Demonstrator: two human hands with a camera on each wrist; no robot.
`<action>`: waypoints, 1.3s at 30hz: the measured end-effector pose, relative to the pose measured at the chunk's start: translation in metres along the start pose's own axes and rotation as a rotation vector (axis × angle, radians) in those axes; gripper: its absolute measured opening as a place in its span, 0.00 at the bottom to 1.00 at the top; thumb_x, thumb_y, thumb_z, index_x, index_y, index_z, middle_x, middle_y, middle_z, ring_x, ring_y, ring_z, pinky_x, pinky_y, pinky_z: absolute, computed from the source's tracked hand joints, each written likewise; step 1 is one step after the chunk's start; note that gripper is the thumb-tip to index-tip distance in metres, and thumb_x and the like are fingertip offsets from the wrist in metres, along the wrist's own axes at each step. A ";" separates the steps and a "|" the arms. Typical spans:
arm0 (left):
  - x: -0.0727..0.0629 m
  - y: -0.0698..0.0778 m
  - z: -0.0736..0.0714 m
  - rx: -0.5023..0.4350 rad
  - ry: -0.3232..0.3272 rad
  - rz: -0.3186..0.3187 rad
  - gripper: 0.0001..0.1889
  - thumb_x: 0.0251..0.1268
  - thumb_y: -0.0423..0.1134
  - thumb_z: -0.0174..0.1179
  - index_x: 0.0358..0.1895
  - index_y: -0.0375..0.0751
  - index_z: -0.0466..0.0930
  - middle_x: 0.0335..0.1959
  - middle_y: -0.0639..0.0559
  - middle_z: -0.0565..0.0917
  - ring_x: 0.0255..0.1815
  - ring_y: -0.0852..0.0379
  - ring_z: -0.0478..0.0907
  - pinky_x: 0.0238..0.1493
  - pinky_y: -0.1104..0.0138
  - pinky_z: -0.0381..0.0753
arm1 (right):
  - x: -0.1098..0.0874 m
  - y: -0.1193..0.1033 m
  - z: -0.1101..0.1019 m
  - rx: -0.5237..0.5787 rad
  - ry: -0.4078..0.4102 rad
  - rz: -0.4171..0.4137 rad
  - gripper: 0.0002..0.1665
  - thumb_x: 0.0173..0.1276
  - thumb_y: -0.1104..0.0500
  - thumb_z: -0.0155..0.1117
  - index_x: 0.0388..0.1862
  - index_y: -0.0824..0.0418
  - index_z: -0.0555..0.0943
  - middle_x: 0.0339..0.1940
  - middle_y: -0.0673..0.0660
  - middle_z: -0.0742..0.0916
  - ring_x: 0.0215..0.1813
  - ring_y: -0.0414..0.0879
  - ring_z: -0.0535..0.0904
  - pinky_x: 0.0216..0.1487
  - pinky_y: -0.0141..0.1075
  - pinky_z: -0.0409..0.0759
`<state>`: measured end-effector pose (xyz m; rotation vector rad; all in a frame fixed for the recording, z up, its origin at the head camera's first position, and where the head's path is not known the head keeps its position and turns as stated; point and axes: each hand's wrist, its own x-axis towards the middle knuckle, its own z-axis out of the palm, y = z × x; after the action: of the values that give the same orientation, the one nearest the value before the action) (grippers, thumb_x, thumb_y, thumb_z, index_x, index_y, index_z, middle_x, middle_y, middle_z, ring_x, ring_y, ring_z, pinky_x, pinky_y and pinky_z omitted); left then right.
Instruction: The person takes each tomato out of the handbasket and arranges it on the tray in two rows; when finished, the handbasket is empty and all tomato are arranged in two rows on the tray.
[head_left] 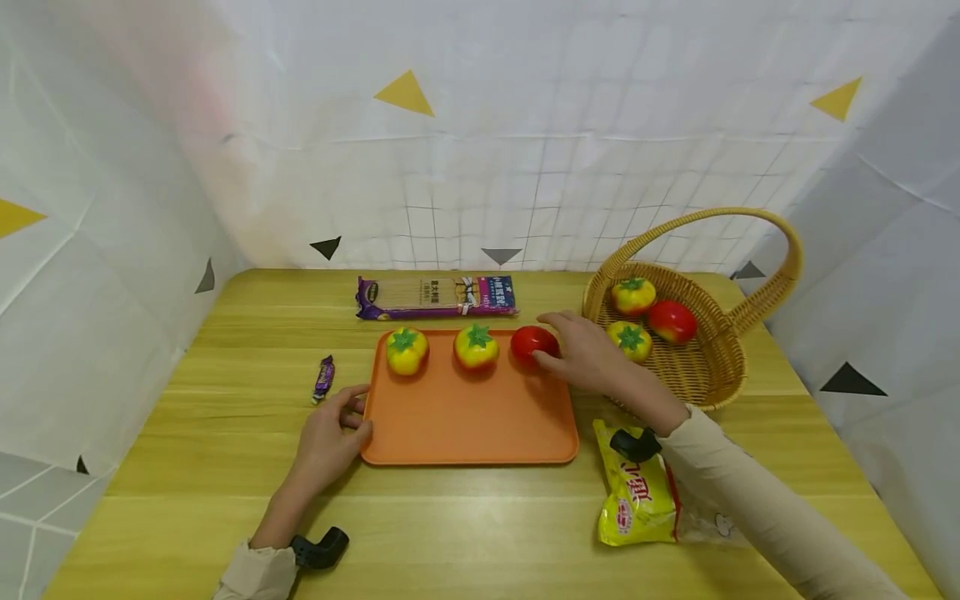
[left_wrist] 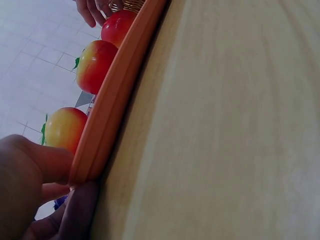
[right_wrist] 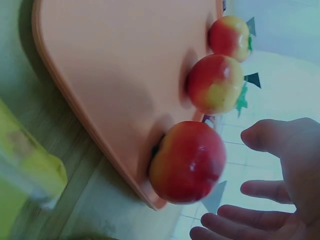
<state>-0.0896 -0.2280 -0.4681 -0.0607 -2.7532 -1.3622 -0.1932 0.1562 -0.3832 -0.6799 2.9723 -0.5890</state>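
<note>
An orange tray (head_left: 472,425) lies on the table with three tomato-like fruits along its far edge. Two of them, the left fruit (head_left: 407,352) and the middle fruit (head_left: 476,348), are yellow and red with green leaf tops up. The right fruit (head_left: 534,343) shows its red side, its leaf top out of sight. My left hand (head_left: 333,437) grips the tray's left edge between thumb and fingers, seen close in the left wrist view. Just beside the red fruit is my right hand (head_left: 588,354); in the right wrist view its fingers are spread, with a gap to the fruit.
A wicker basket (head_left: 720,367) with a tall handle holds three similar fruits, right of the tray. Behind the tray lies a noodle packet (head_left: 435,298). A small purple-wrapped candy (head_left: 323,379) is at the left. A yellow bag (head_left: 637,492) lies under the right forearm.
</note>
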 end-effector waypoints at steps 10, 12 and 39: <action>-0.001 0.000 0.000 -0.010 0.002 0.024 0.27 0.58 0.28 0.64 0.64 0.39 0.77 0.43 0.46 0.83 0.36 0.56 0.83 0.36 0.65 0.82 | -0.028 -0.004 -0.017 0.014 0.072 -0.062 0.29 0.67 0.52 0.68 0.63 0.66 0.78 0.59 0.64 0.82 0.60 0.60 0.77 0.60 0.56 0.74; -0.001 0.000 0.000 -0.012 0.003 0.024 0.27 0.58 0.28 0.64 0.64 0.39 0.77 0.43 0.46 0.83 0.36 0.55 0.83 0.36 0.65 0.82 | -0.034 -0.003 -0.021 0.024 0.095 -0.087 0.28 0.67 0.52 0.68 0.62 0.64 0.79 0.58 0.63 0.83 0.58 0.59 0.78 0.58 0.55 0.76; 0.000 0.000 -0.002 0.003 -0.004 0.020 0.27 0.59 0.28 0.63 0.64 0.37 0.76 0.44 0.44 0.83 0.37 0.54 0.83 0.37 0.65 0.81 | -0.069 0.056 -0.052 -0.038 0.145 0.044 0.31 0.68 0.53 0.69 0.64 0.69 0.76 0.58 0.70 0.81 0.54 0.65 0.78 0.53 0.61 0.75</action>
<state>-0.0896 -0.2290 -0.4667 -0.0914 -2.7497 -1.3552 -0.1598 0.2505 -0.3587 -0.5978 3.1304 -0.6053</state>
